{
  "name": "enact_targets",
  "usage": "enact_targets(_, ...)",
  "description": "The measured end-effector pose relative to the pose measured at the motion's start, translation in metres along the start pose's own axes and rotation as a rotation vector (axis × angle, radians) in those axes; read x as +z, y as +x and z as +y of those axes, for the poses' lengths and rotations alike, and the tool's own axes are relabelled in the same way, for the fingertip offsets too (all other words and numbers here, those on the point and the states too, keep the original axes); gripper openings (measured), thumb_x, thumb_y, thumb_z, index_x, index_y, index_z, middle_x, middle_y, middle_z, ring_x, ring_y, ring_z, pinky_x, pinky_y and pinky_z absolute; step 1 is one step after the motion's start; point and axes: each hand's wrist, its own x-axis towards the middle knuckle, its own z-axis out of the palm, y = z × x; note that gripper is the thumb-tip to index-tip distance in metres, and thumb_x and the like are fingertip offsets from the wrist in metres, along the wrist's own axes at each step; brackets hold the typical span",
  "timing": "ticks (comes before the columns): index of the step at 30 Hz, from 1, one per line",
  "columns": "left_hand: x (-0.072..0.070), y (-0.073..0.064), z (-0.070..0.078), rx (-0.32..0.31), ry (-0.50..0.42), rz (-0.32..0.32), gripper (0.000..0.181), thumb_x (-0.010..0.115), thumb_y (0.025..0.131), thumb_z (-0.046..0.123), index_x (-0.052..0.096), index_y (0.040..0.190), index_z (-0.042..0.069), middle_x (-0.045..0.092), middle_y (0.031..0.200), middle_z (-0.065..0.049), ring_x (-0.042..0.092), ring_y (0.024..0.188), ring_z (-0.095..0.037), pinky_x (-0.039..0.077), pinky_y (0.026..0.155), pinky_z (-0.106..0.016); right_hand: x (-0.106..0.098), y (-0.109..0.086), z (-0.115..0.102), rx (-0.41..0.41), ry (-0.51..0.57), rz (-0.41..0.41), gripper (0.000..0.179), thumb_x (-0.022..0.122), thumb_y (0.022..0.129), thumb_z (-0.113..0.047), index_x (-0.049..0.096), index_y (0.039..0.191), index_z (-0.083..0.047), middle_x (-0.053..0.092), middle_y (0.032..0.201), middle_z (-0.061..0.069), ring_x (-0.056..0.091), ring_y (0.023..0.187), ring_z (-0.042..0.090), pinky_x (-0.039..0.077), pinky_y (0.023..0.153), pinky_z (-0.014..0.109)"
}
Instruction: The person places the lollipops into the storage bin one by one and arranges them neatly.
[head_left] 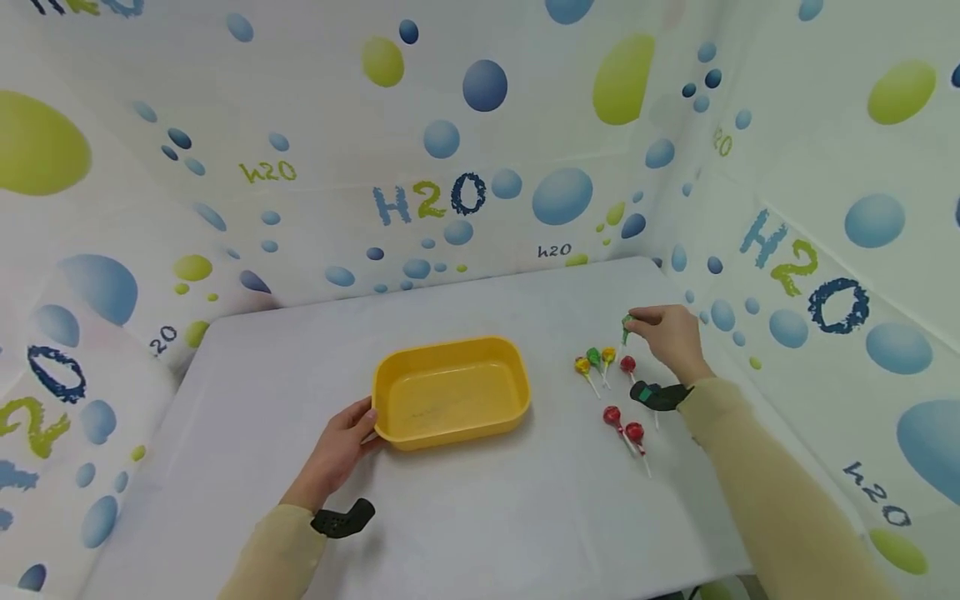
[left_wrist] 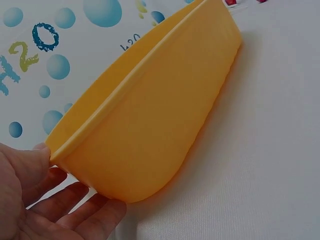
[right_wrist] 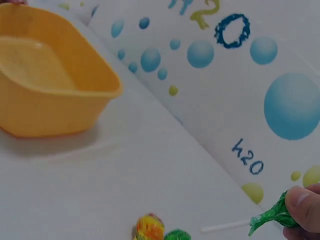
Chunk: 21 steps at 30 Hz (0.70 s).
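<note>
My left hand [head_left: 347,442] holds the left end of a yellow plastic basin [head_left: 452,435], thumb over the rim and fingers against the outer wall. Its inside shows bare in the head view. At the right, my right hand [head_left: 670,337] pinches a green-wrapped lollipop [right_wrist: 274,215] by its wrapped head, the white stick [right_wrist: 225,227] pointing away from the fingers. Just left of this hand lie a green lollipop [head_left: 594,358] and two yellow ones, with a red lollipop [head_left: 627,364] below the fingers. Two more red lollipops [head_left: 612,415] lie nearer the front.
A white cloth covers the table [head_left: 480,517]. Walls printed with bubbles and "H2O" [head_left: 427,200] stand behind it and along both sides. Each wrist wears a black band [head_left: 343,518]; the right one overlaps part of another lollipop, whose stick shows below it.
</note>
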Motion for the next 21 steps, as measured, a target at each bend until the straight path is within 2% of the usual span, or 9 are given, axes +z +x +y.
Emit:
enact_targets(5,-0.003,-0.003,-0.004,0.006,-0.002,0.004,0.051,0.036,0.105,0.021,0.021,0.15,0.002,0.029,0.151,-0.017,0.039,0.132,-0.033,0.041,0.103,-0.042,0.025,-0.002,-0.025,-0.018,0.187,-0.133,0.034,0.063,0.093,-0.027,0.065,0.122,-0.009,0.064,0.118,0.013,0.06,0.109,0.031,0.049,0.096,0.043)
enact_targets(9,-0.005,-0.004,-0.006,0.012,-0.01,0.014,0.05,0.036,0.105,0.021,0.023,0.15,0.002,0.031,0.151,-0.017,0.041,0.131,-0.032,0.042,0.102,-0.042,0.051,-0.005,-0.046,-0.06,0.313,-0.237,0.035,0.065,0.092,-0.026,0.065,0.122,-0.008,0.063,0.12,0.012,0.06,0.111,0.029,0.049,0.096,0.041)
enact_targets(16,-0.004,-0.004,-0.006,0.024,-0.022,0.029,0.049,0.037,0.105,0.019,0.025,0.149,0.001,0.032,0.15,-0.017,0.043,0.13,-0.033,0.042,0.102,-0.043,0.104,-0.008,-0.08,-0.062,0.364,-0.352,0.03,0.067,0.09,-0.022,0.068,0.118,-0.012,0.065,0.117,0.005,0.062,0.108,0.022,0.051,0.093,0.034)
enact_targets(21,-0.002,-0.004,-0.006,0.038,-0.028,0.036,0.047,0.038,0.104,0.018,0.029,0.148,0.002,0.036,0.148,-0.016,0.045,0.127,-0.032,0.043,0.102,-0.043,0.141,-0.01,-0.104,-0.072,0.382,-0.411,0.027,0.068,0.089,-0.018,0.069,0.115,-0.01,0.066,0.115,0.006,0.063,0.107,0.023,0.053,0.09,0.03)
